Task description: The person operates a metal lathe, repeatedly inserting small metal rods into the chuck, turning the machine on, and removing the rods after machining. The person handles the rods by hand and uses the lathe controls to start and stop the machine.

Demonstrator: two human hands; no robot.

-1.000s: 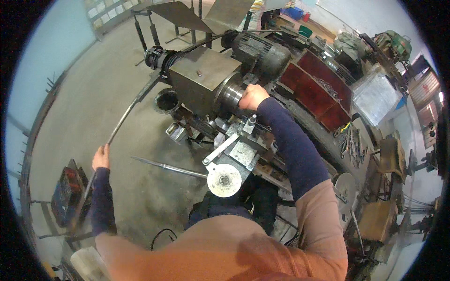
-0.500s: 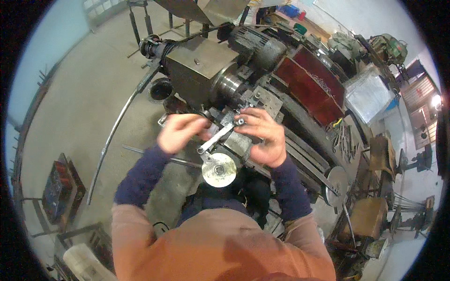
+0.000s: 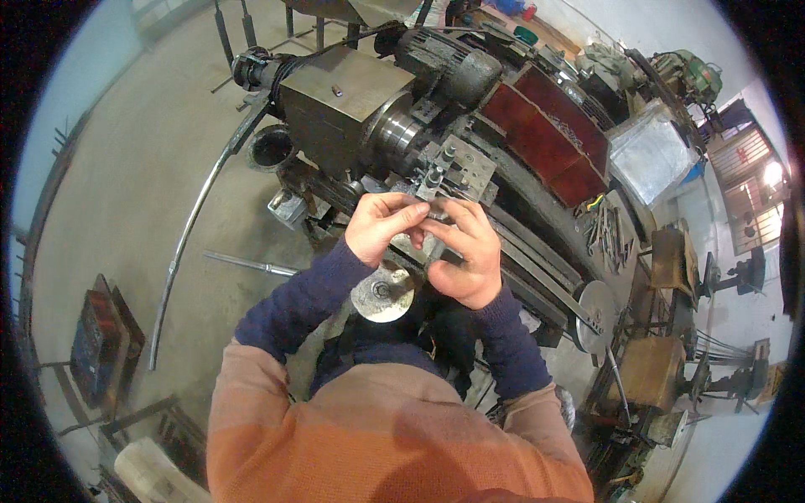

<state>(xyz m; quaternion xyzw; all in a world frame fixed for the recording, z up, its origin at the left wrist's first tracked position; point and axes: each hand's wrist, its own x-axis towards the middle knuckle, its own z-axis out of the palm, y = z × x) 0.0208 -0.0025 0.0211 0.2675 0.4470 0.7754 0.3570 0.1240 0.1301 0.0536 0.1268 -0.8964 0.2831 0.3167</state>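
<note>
My left hand (image 3: 381,228) and my right hand (image 3: 467,251) meet over the carriage of a lathe. The left thumb and fingers are pinched together, and the right fingertips curl in against them. Between the fingertips is a small dark piece, mostly hidden, whose kind I cannot make out. Just beyond the hands stand the tool post bolts (image 3: 434,176), beside the shiny round spindle nose (image 3: 402,134) on the headstock (image 3: 340,92). Below my left wrist sits a round, worn metal handwheel (image 3: 381,295), partly covered by the sleeve.
A long metal lever (image 3: 191,226) sweeps down on the left, and a shorter bar (image 3: 247,262) sticks out near my left forearm. Behind the lathe are a motor (image 3: 449,67) and a dark red tray (image 3: 545,134). Several spanners (image 3: 608,230) lie at right, above another handwheel (image 3: 594,314).
My left hand has moved right to meet my right hand, and both now pinch together. The flat silver spanner seen between them earlier no longer shows. The view has shifted slightly.
</note>
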